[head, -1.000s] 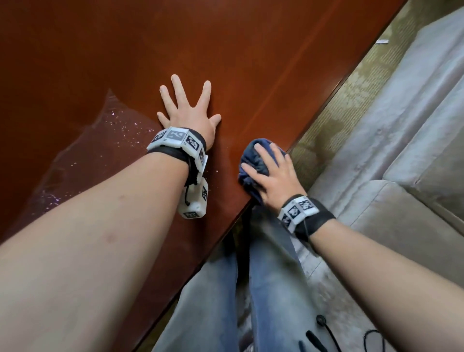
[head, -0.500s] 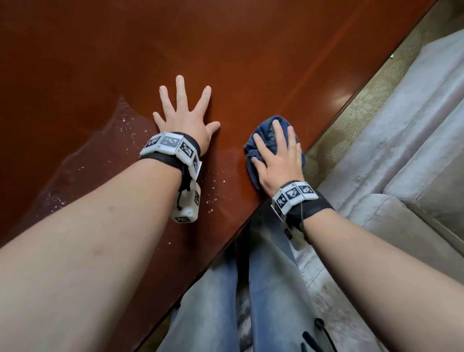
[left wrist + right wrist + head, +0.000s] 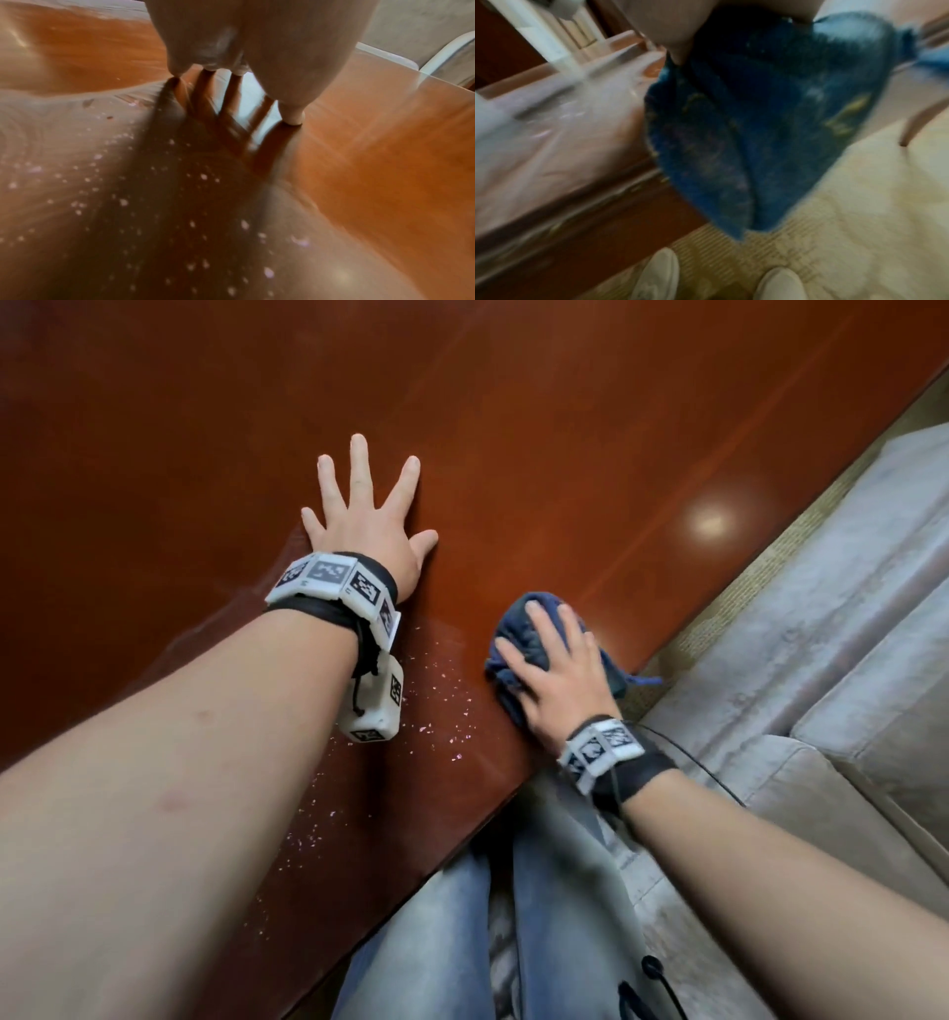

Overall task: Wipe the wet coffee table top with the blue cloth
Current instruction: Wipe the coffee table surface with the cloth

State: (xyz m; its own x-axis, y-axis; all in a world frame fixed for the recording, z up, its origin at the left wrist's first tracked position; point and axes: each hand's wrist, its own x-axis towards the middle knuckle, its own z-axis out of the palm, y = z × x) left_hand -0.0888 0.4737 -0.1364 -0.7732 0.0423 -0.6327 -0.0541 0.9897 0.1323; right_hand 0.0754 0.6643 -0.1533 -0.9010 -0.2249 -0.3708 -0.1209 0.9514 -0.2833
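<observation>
While the person sits at the near edge of the coffee table (image 3: pixel 565 428), both hands are on its reddish-brown top. Left hand (image 3: pixel 367 526): flat, palm down, fingers straight and spread wide, holding nothing. From the left wrist view the fingertips (image 3: pixel 294 117) touch the glossy wood and mirror in it.

Right hand (image 3: pixel 557 670): lies on top of the blue cloth (image 3: pixel 518 629), fingers laid over the bunched fabric and pressing it down. Whether the thumb curls under the cloth, I cannot tell. Cloth position: at the table's near edge, to the right of the left hand and apart from it. Part of it hangs over the edge; in the right wrist view the blue cloth (image 3: pixel 744 132) droops below the hand, blurred, with carpet (image 3: pixel 847 213) behind it.

Wet patch (image 3: pixel 169 670): dull film on the wood under and to the left of the left forearm. Small pale droplets or specks (image 3: pixel 441 711) lie scattered between the two wrists; which of the two they are, unclear.

Also noted: grey sofa (image 3: pixel 847 634) to the right, jeans (image 3: pixel 447 942) below the table edge, two pale shoes (image 3: pixel 659 276) on the carpet.
</observation>
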